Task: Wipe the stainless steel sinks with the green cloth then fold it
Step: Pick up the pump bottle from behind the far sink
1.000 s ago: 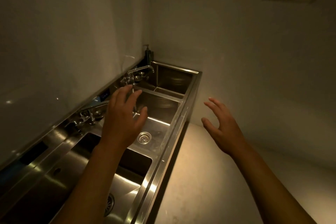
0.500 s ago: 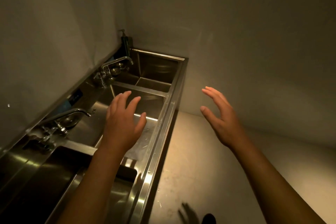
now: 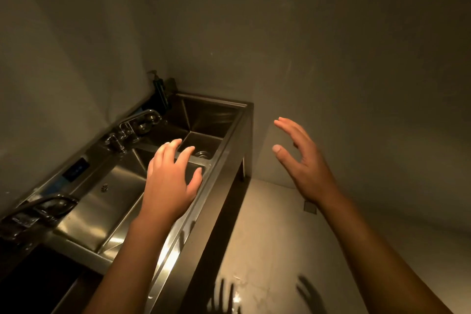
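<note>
A long stainless steel sink unit runs along the left wall, with a far basin, a middle basin and a dark near basin. My left hand hovers above the middle basin's right side, fingers spread and empty. My right hand is raised over the floor to the right of the unit, fingers straight, holding nothing. No green cloth is in view.
Two faucets stand on the back ledge, one far and one near. A dark soap pump bottle sits in the far corner. Walls close in on the left and behind. A pale floor lies right of the unit.
The view has shifted, so the sink unit now sits further left and lower. Both hands stay raised and empty; the left has drifted toward the divider before the far basin.
</note>
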